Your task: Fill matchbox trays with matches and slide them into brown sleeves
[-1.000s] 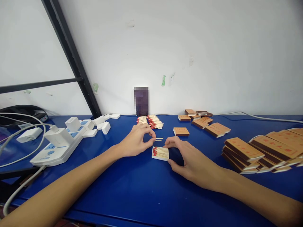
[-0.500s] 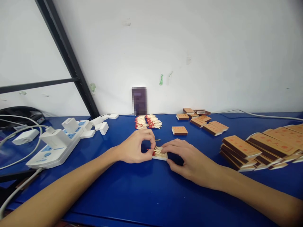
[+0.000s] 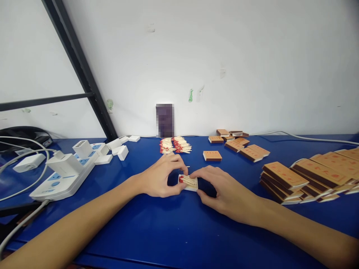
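A small white matchbox tray (image 3: 191,189) lies on the blue table between my hands, holding red-tipped matches (image 3: 188,181). My right hand (image 3: 226,190) grips the tray's right end, thumb at the near side and fingertips at the far side. At the left end is my left hand (image 3: 164,175), its thumb and index finger apart around the tray's corner, with nothing visible between them. One loose match (image 3: 187,166) lies just behind the tray, partly hidden by my left fingers. Farther back, two piles of matches (image 3: 181,145) lie side by side.
A single closed matchbox (image 3: 212,155) lies beyond my right hand, with several more matchboxes (image 3: 238,144) behind it. Stacked matchboxes (image 3: 286,175) stand at right. On the left are a power strip (image 3: 75,177), white chargers (image 3: 103,160) and cables. A blurred dark panel (image 3: 165,120) stands by the wall.
My left thumb and index finger have spread from a pinch, and the matches at the tray's left end now show more. My right hand has stayed on the tray.
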Action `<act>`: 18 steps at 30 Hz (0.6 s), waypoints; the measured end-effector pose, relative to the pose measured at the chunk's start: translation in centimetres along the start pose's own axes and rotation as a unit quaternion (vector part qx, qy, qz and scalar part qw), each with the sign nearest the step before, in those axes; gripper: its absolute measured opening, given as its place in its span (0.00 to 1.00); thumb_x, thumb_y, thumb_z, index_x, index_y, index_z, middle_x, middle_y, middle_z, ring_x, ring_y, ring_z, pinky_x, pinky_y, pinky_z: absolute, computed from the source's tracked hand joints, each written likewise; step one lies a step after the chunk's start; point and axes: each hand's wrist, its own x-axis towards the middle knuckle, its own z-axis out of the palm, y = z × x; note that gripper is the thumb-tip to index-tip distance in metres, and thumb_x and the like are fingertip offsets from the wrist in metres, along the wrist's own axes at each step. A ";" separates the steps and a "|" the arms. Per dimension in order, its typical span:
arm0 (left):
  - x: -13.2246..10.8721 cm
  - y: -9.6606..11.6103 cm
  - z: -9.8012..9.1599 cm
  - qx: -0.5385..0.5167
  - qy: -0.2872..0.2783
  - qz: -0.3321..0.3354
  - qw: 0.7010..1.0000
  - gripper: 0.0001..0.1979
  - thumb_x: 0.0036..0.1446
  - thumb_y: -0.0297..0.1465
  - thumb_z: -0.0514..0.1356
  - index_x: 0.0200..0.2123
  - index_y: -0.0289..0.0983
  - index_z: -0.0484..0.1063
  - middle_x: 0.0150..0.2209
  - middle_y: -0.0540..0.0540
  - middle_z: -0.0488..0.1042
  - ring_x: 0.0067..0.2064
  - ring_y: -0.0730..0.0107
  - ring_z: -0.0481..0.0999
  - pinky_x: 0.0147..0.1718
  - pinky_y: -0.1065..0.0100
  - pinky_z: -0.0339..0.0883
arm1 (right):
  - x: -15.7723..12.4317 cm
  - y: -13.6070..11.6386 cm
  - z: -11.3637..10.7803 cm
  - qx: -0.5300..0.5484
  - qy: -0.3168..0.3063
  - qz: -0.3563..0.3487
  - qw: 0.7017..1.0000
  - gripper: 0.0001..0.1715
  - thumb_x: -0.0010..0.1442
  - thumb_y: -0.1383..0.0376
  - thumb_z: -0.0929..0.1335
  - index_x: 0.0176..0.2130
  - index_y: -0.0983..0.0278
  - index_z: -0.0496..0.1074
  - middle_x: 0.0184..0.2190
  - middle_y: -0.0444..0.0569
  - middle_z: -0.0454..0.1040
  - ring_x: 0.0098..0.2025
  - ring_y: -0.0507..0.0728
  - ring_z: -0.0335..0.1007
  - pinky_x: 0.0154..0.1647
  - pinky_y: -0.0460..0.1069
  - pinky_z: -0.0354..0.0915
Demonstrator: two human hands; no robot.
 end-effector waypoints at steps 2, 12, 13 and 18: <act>0.0 0.0 -0.2 0.034 -0.019 0.005 0.999 0.14 0.52 0.36 0.62 0.42 0.39 0.71 0.40 0.47 0.70 0.43 0.63 0.68 0.48 0.61 0.59 | 0.0 -0.1 0.0 0.000 -0.001 -0.009 1.000 0.17 0.59 0.70 0.65 0.48 0.62 0.71 0.46 0.51 0.75 0.48 0.59 0.70 0.50 0.57 0.66; 0.1 0.5 0.0 0.089 -0.035 0.020 0.995 0.08 0.56 0.36 0.60 0.37 0.38 0.71 0.37 0.48 0.72 0.39 0.64 0.69 0.44 0.62 0.56 | 0.0 -0.3 -0.1 -0.009 0.002 -0.010 1.000 0.17 0.57 0.73 0.66 0.45 0.61 0.73 0.45 0.50 0.75 0.48 0.59 0.70 0.50 0.57 0.67; 0.1 0.5 0.0 0.087 -0.037 0.018 0.995 0.08 0.56 0.36 0.60 0.37 0.38 0.70 0.37 0.48 0.72 0.40 0.64 0.69 0.44 0.62 0.56 | 0.0 -0.3 -0.1 -0.010 0.000 -0.009 1.000 0.18 0.56 0.73 0.66 0.46 0.61 0.72 0.45 0.50 0.75 0.48 0.59 0.70 0.50 0.57 0.67; 0.1 0.6 -0.1 0.087 -0.040 0.015 0.995 0.09 0.57 0.36 0.60 0.39 0.39 0.71 0.38 0.48 0.72 0.41 0.64 0.68 0.44 0.62 0.55 | 0.0 -0.3 0.0 -0.007 -0.005 -0.004 1.000 0.17 0.57 0.72 0.65 0.46 0.62 0.72 0.46 0.51 0.75 0.48 0.60 0.70 0.50 0.58 0.66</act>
